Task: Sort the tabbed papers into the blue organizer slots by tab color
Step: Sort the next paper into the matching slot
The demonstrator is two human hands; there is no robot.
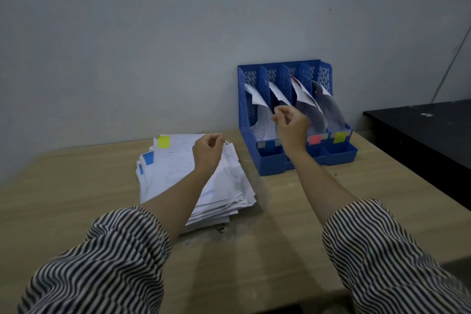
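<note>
A stack of tabbed papers lies on the wooden table; a yellow tab and a blue tab stick out at its far left. The blue organizer stands against the wall with a few sheets leaning in each of its slots. Its front carries a pink label and a yellow label. My left hand hovers over the stack's far right corner, fingers loosely curled and holding nothing. My right hand is in front of the second slot, loosely curled, with nothing visible between thumb and fingers.
A black cabinet top adjoins the table on the right. A grey wall rises right behind the table. My right wrist hides the second slot's label.
</note>
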